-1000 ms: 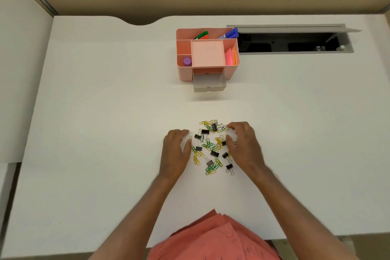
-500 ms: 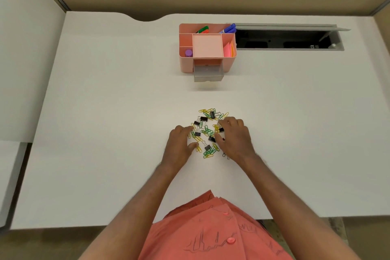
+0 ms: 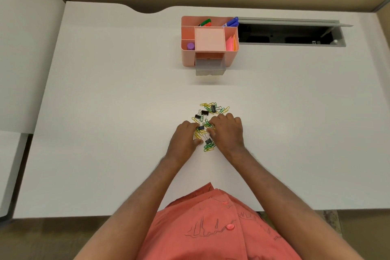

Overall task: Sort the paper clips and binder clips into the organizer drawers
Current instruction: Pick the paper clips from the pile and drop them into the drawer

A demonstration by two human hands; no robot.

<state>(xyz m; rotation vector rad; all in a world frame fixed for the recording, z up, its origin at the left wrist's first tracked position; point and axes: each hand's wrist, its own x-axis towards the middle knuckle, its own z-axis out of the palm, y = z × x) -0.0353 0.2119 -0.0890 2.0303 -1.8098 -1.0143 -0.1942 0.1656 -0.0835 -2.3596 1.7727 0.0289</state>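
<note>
Hands are pressed in from both sides: left hand [image 3: 185, 137] and right hand [image 3: 228, 132], fingers curled over mixed green-yellow wire paper clips [image 3: 207, 148] and black binder clips [image 3: 204, 112] heaped on the white desk [image 3: 105, 112]; whether anything is pinched cannot be told. The pink plastic organizer [image 3: 187, 57], its grey drawer [image 3: 210, 67] pulled open, is set well apart, so tangled clips could be lifted together and mis-sorted.

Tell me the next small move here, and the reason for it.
Probably pinch one black binder clip out of the mixed pile. Both the left hand and right hand rest on it, nothing looks sorted, and the organizer's drawer stands open.
</note>
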